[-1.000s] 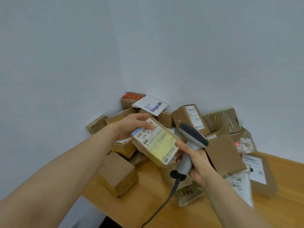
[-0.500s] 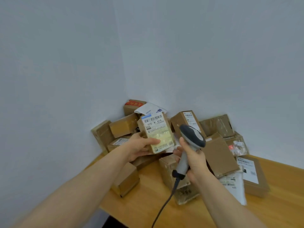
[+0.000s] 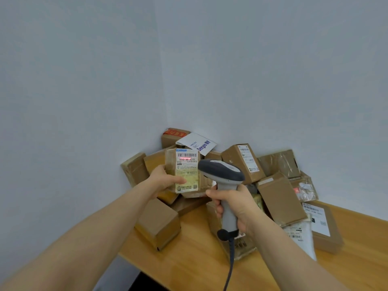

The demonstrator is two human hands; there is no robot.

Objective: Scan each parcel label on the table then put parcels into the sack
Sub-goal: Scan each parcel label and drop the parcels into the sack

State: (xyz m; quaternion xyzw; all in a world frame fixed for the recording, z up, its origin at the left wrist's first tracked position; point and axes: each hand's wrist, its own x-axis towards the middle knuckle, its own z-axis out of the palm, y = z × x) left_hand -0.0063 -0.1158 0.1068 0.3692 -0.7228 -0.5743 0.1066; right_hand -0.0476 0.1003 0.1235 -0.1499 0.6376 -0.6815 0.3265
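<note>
Two hands — left hand [image 3: 165,178] holds one parcel [image 3: 185,172], right hand [image 3: 237,204] one scanner [image 3: 220,171].

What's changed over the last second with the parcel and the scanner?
The left hand turned the labelled parcel from tilted to upright, and the scanner in the right hand now throws a red line across its label. Both hands kept their grips; the parcel pile on the table stayed put.
</note>
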